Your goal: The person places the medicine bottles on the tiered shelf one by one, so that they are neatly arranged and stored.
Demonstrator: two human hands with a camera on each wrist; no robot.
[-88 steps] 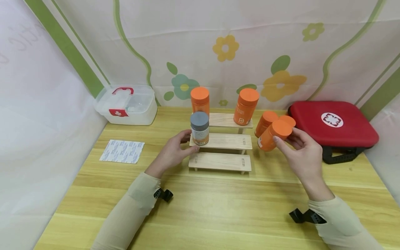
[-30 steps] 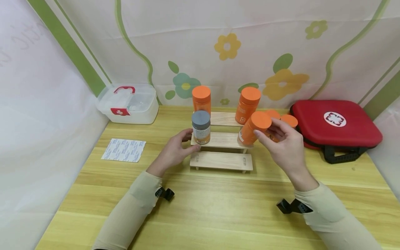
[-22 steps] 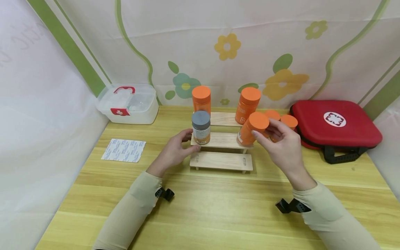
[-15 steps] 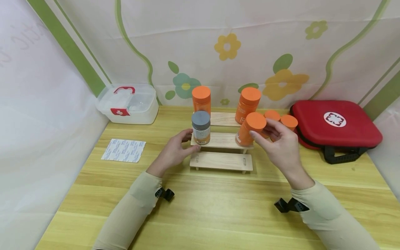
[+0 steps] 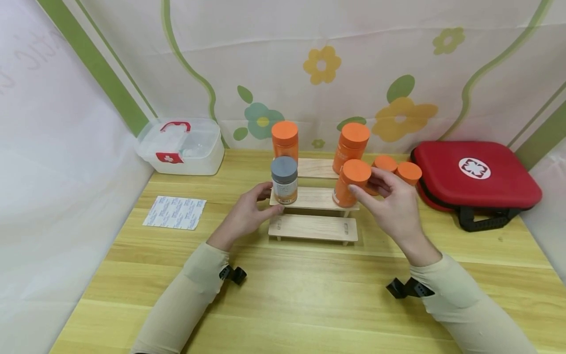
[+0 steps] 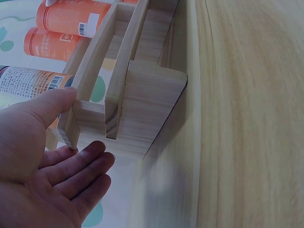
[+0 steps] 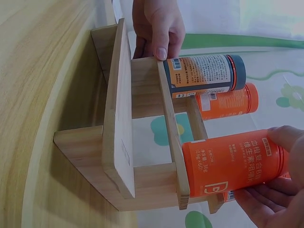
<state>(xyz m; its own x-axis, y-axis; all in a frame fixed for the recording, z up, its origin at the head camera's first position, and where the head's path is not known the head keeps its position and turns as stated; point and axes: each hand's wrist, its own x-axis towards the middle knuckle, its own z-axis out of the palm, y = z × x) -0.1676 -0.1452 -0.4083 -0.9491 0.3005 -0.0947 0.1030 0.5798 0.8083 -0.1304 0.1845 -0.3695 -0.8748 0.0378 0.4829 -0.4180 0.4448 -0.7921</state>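
My right hand (image 5: 395,206) grasps an orange bottle (image 5: 348,183) by its top, its base on the right end of the wooden rack's (image 5: 312,229) middle step. My left hand (image 5: 244,215) rests relaxed against the rack's left end, thumb touching the step beside the grey-capped bottle (image 5: 284,180).

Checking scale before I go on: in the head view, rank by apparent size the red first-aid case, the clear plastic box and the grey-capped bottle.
1. red first-aid case
2. clear plastic box
3. grey-capped bottle

The gaps look plain despite differing distances.
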